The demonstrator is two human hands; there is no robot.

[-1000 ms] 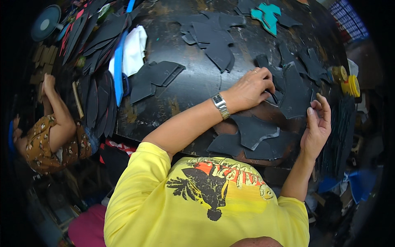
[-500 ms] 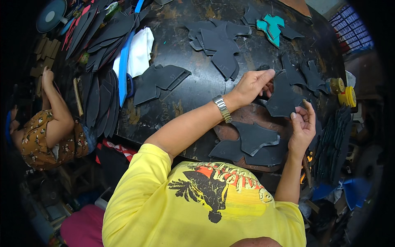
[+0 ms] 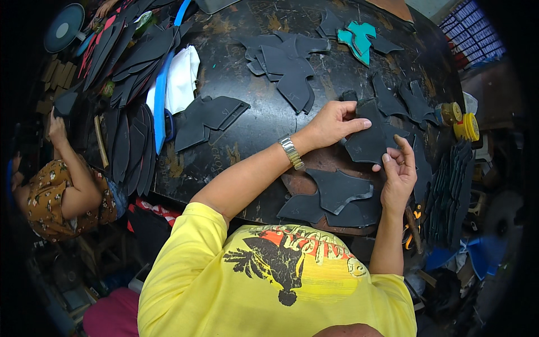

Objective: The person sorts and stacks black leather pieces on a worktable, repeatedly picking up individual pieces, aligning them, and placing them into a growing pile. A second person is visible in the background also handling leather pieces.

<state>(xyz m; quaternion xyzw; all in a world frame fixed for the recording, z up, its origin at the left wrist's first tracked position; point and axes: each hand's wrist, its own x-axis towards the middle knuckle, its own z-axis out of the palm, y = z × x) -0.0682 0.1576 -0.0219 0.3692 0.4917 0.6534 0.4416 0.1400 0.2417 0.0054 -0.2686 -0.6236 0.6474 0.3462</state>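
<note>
A flat black shoe-upper piece, leather-like, is held above the right part of the dark table. The thumb of my left hand lies on its face, the other fingers curled behind and partly hidden. My right hand grips its lower right edge, thumb and fingertips bent at the rim. Below my hands, several similar black pieces overlap on a brown board. Just beyond the held piece lie more black cut-outs.
Stacked black pieces and turquoise pieces lie farther back. Yellow-lidded jars stand at the right edge. White cloth, a blue strip and long dark pieces are at left. A co-worker holds a dark piece.
The held piece has tilted and looks narrower. My left thumb has moved farther onto its face. The whole view has shifted a little; the co-worker's hand now raises a dark piece.
</note>
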